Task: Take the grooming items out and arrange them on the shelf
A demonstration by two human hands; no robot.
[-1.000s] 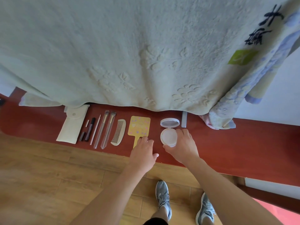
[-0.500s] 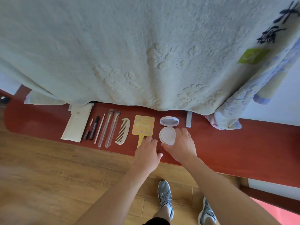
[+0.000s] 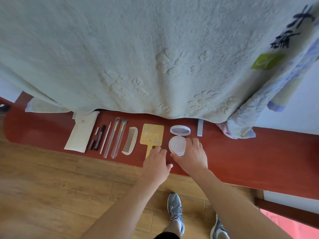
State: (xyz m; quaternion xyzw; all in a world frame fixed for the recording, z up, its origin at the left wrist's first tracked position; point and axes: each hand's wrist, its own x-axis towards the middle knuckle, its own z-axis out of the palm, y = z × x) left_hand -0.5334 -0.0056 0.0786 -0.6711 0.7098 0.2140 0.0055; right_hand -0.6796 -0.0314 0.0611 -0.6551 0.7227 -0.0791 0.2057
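Along the shelf [image 3: 250, 152] edge, right hand [image 3: 191, 156] clasps the compact [image 3: 177, 144], left hand [image 3: 156, 163] fingers straight.

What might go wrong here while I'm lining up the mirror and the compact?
The hand mirror has its handle near the front edge of the shelf, under your left hand; a nudge may tip it onto the floor. The compact your right hand holds is open, close to the towel, which could brush its lid.

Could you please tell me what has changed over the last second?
The right hand, gripping the compact, nudged it slightly left, toward the mirror and away from the grey bar. The left hand keeps resting on the mirror's handle; the comb and pouch lie as before.
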